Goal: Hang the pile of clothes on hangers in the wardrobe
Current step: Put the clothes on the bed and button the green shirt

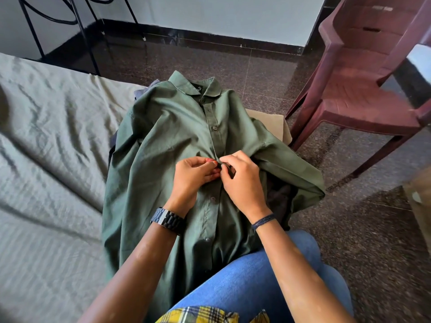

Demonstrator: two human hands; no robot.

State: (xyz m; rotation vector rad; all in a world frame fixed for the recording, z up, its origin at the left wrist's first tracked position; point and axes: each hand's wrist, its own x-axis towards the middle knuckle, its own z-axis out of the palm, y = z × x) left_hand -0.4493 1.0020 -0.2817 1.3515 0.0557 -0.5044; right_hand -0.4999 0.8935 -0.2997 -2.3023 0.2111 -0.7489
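Observation:
A dark green button-up shirt (163, 141) lies flat, collar away from me, over the right end of the bed and on top of other clothes. My left hand (191, 178) and my right hand (240, 180) meet at the shirt's button placket near its middle. Both pinch the placket fabric there, thumbs and fingertips curled around one button spot. A dark garment (279, 197) and a beige one (270, 122) show from under the shirt at the right. No hanger or wardrobe is in view.
A pale grey-green bedsheet (51, 159) covers the bed at the left. A maroon plastic chair (363, 85) stands on the dark speckled floor at the right. Black metal chair legs (81, 31) stand by the far wall. My jeans-clad knee (251, 280) is at the bottom.

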